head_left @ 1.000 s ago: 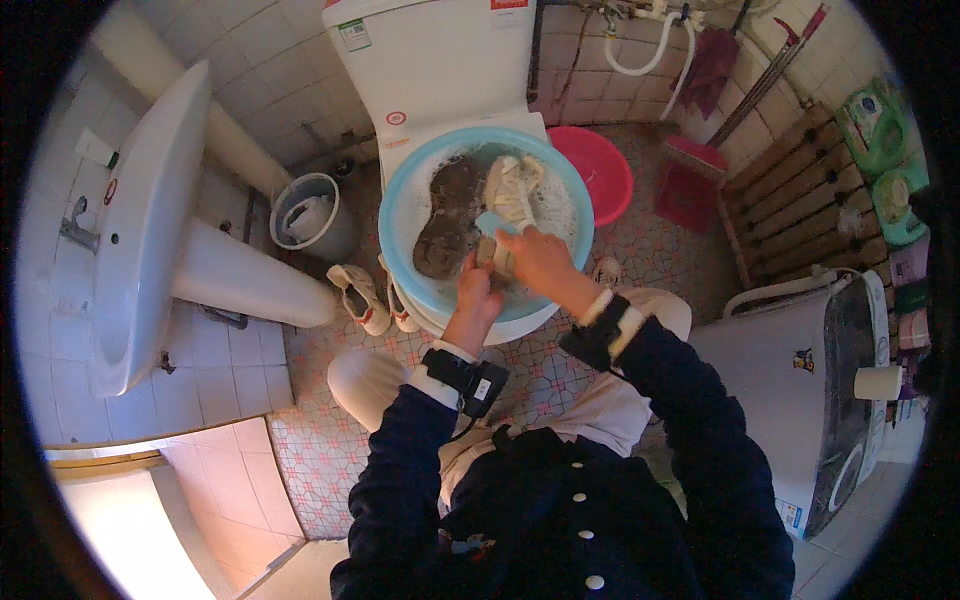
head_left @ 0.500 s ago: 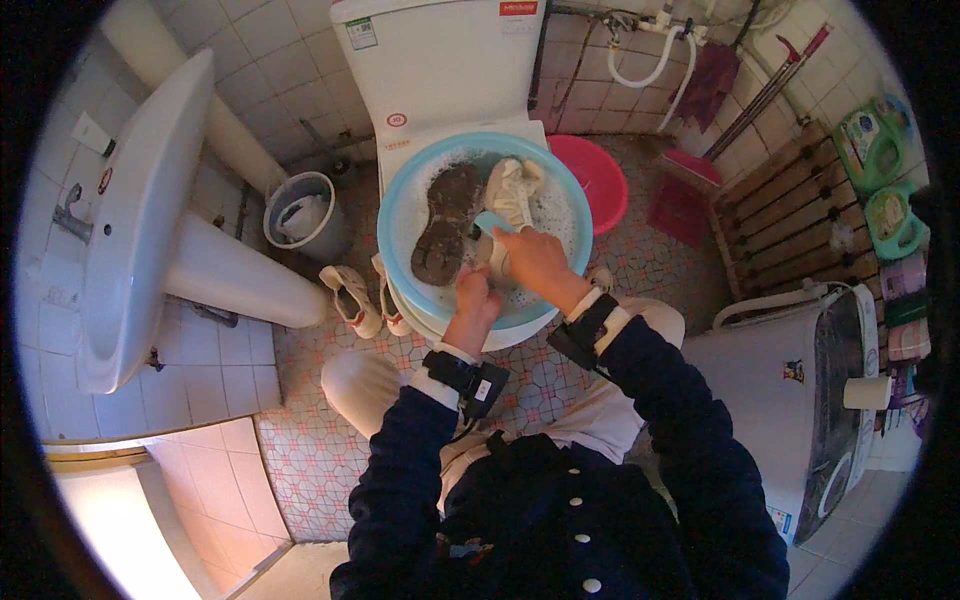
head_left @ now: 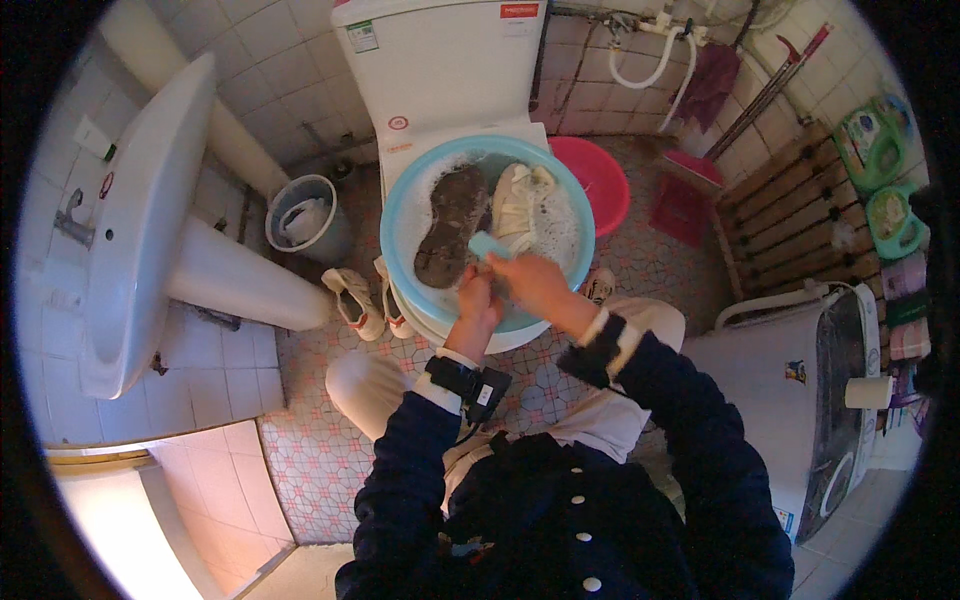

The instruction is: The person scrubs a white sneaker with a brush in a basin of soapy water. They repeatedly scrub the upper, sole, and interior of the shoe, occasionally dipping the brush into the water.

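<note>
A light blue basin (head_left: 398, 262) of soapy water stands on the toilet. A dark brown, sole-shaped piece (head_left: 452, 215) lies in its left half. Right of it, a cream-white shoe (head_left: 517, 210) sits in the suds. My right hand (head_left: 540, 285) is closed round a pale blue brush (head_left: 487, 246), its head near the shoe's lower end; the bristles are hidden. Beside it, at the basin's near side, my left hand (head_left: 478, 302) is closed, fingers bent. Whatever it grips is hidden between the two hands.
White shoes (head_left: 355, 303) stand on the tiled floor left of the toilet, near a grey bucket (head_left: 325, 240). A pink basin (head_left: 610, 190) is behind at the right. A sink (head_left: 150, 230) flanks the left, a washing machine (head_left: 770, 400) the right.
The brush and my right hand have shifted slightly down and left, off the upper part of the white shoe. My left hand has dropped slightly. The shoe looks turned a little.
</note>
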A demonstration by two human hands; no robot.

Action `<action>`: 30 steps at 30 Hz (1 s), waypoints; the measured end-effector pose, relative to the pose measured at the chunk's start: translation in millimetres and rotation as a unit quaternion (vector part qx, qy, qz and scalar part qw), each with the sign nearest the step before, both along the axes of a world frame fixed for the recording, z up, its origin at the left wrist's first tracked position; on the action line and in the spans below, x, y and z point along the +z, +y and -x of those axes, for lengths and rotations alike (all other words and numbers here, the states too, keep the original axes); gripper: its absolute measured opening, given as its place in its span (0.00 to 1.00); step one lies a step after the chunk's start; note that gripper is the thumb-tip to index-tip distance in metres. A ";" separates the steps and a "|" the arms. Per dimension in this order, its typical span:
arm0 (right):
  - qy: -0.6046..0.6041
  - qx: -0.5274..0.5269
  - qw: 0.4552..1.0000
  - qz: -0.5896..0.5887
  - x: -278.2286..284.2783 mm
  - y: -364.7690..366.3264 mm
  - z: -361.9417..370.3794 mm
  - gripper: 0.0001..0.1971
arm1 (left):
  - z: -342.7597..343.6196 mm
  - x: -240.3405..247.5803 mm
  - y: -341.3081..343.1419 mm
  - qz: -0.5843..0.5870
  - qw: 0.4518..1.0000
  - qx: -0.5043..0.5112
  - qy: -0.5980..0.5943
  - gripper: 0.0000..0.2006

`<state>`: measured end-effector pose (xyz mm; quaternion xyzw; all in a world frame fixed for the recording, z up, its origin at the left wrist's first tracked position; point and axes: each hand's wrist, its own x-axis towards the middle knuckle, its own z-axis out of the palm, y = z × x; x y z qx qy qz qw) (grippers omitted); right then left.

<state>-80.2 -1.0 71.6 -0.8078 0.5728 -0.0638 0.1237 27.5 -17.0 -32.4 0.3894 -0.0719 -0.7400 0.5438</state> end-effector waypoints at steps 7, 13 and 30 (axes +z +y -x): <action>-0.018 -0.006 0.998 0.055 -7.3 -5.7 13.5 0.24 | 2.1 14.3 5.3 -0.045 0.998 -0.024 -0.021 0.14; -0.017 -0.002 0.999 -0.033 -4.6 2.3 11.0 0.19 | 1.0 21.1 4.6 -0.033 0.999 -0.007 0.001 0.15; -0.002 -0.005 0.997 -0.082 5.6 6.6 10.2 0.24 | 2.2 16.8 1.9 -0.055 0.998 -0.014 -0.001 0.23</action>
